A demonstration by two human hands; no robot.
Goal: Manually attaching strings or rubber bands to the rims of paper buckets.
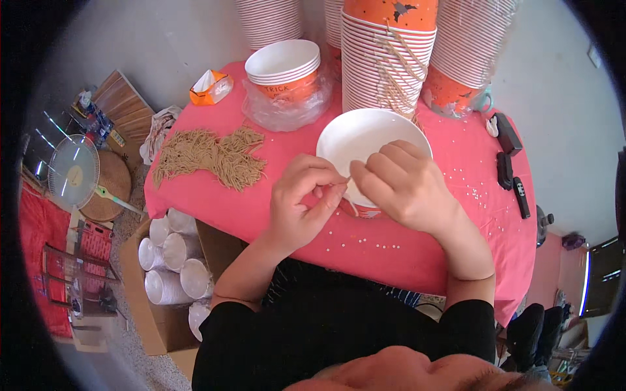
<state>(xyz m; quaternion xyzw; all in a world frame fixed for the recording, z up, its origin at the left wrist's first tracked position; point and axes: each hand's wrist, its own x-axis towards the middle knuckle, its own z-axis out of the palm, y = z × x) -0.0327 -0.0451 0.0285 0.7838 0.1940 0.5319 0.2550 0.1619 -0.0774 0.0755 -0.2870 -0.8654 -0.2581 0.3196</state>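
A white-lined paper bucket (336, 139) stands on the pink-covered table, open side up, just in front of me. Over its near rim, my left hand (306, 202) pinches a short piece of tan cord (353, 207) between thumb and fingers. My right hand (404, 186) is closed close beside it, knuckles up, at the upper part of the same cord. Its fingertips are partly hidden, but the cord runs up to them. Both hands cover much of the bucket's near side.
A heap of tan cords (212, 156) lies at the left. Behind are nested white-and-orange buckets (283, 62), a tall bucket stack (385, 65) with cords hanging down, and an orange tissue pack (210, 88). Small white discs (476, 194) are scattered right. A carton (147, 319) holds plastic-wrapped cups.
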